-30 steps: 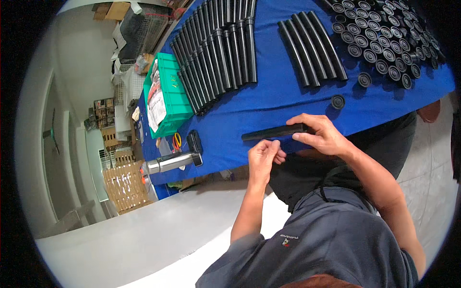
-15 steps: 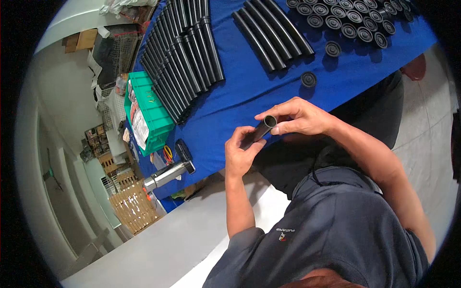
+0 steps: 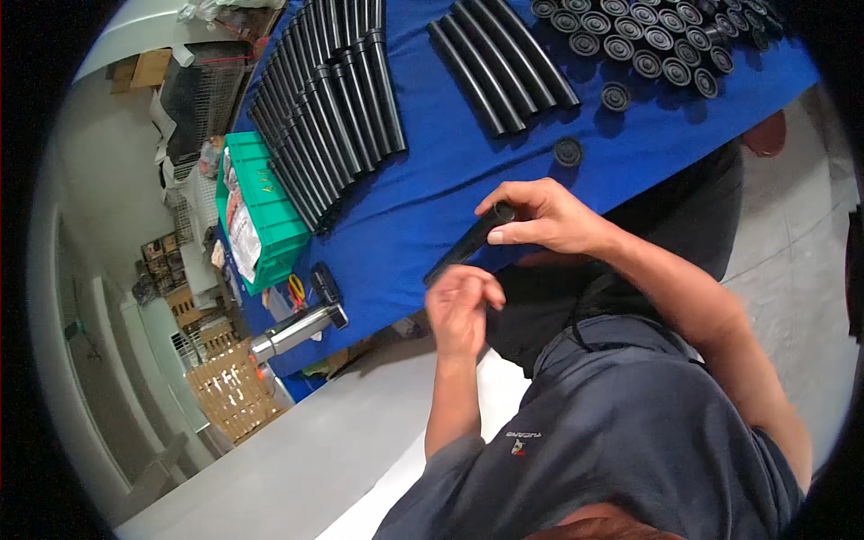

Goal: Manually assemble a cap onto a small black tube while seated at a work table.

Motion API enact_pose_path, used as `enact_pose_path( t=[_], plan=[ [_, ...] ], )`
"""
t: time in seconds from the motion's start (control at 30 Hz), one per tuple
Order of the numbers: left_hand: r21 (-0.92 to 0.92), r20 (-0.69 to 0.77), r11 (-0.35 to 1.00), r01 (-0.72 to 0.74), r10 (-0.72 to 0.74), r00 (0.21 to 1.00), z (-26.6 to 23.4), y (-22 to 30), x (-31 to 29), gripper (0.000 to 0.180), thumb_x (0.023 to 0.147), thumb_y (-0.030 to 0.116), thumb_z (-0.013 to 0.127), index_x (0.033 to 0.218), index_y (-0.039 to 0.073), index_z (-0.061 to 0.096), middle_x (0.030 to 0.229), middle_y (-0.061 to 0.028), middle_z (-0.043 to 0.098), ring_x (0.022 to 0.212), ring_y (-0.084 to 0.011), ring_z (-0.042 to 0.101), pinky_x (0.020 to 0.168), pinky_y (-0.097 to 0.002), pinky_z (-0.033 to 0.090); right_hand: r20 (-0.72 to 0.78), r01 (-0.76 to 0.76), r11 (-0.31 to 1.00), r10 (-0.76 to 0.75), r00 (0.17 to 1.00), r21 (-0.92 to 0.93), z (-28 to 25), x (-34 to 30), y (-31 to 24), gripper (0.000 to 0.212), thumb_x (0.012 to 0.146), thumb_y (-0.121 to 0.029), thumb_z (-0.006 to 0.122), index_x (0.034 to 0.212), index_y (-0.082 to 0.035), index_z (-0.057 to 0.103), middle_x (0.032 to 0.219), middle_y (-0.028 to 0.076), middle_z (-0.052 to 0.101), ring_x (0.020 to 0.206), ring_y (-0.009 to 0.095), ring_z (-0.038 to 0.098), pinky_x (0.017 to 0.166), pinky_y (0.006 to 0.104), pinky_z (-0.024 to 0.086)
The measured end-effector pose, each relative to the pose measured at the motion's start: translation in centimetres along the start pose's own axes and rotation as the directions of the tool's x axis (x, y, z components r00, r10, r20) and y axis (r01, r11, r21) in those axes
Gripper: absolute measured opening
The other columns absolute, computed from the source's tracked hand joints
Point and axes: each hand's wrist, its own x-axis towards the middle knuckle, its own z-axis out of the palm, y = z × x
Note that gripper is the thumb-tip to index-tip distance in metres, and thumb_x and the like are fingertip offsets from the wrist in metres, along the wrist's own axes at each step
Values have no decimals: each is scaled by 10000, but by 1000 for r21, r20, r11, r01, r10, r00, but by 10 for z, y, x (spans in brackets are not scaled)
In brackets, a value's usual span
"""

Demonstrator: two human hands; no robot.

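Note:
My right hand (image 3: 553,216) is closed around the upper end of a short black tube (image 3: 466,243), its thumb on the near side and its fingers on the far side. The tube slants down to the left, its open mouth near my right fingers. At its lower end is my left hand (image 3: 461,306), smeared by motion, with fingers partly curled. Whether it grips the tube cannot be made out. On the blue cloth beyond my right hand lies a round black ribbed cap (image 3: 567,151), with another such cap (image 3: 616,96) farther off.
Several curved black tubes (image 3: 504,67) lie side by side on the blue cloth (image 3: 409,207). Rows of black tubes (image 3: 333,117) stand left of them; many round caps (image 3: 648,40) cluster far right. A green crate (image 3: 270,216), yellow-handled scissors (image 3: 297,290) and a black-and-silver tool (image 3: 301,328) are at left.
My left hand has shifted down the tube and its fingers have changed pose. The tube tilts a little more, and its mouth has moved slightly left and up with my right hand.

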Motion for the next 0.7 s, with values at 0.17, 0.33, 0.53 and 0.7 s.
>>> enact_pose_path(
  t=[0.17, 0.33, 0.53, 0.7],
  plan=[
    [-792, 236, 460, 400, -374, 897, -7, -35, 18, 342, 985, 340, 536, 1232, 106, 566, 764, -71, 566, 606, -191, 512, 533, -295, 426, -5, 101, 975, -103, 995, -197, 4, 0, 0, 293, 792, -231, 803, 944, -19, 670, 755, 12, 650, 715, 61, 574, 631, 246, 472],
    [-772, 144, 594, 228, -187, 972, -12, -36, 39, 341, 947, 254, 610, 1259, 127, 557, 692, -26, 511, 556, -147, 503, 459, -262, 420, -2, 118, 922, -128, 992, -368, 2, 0, 3, 351, 767, -270, 811, 904, -3, 629, 656, 19, 569, 628, 80, 517, 566, 273, 433],
    [-666, 35, 741, -86, 146, 989, -26, -25, 90, 259, 931, 207, 640, 1169, 115, 596, 823, -32, 592, 708, -149, 563, 599, -286, 486, 43, 79, 901, -66, 997, -427, 5, -1, -3, 266, 812, -223, 787, 802, -11, 626, 653, 17, 593, 614, 62, 505, 548, 269, 426],
    [-777, 38, 621, -107, 215, 976, -15, -38, 112, 210, 967, 193, 572, 1150, 90, 591, 1286, -207, 575, 1226, -395, 536, 1008, -514, 498, 173, 254, 801, -189, 967, -542, 9, -4, -4, 327, 856, -270, 720, 697, -11, 599, 563, 105, 554, 487, 198, 552, 483, 340, 424]
  ],
)
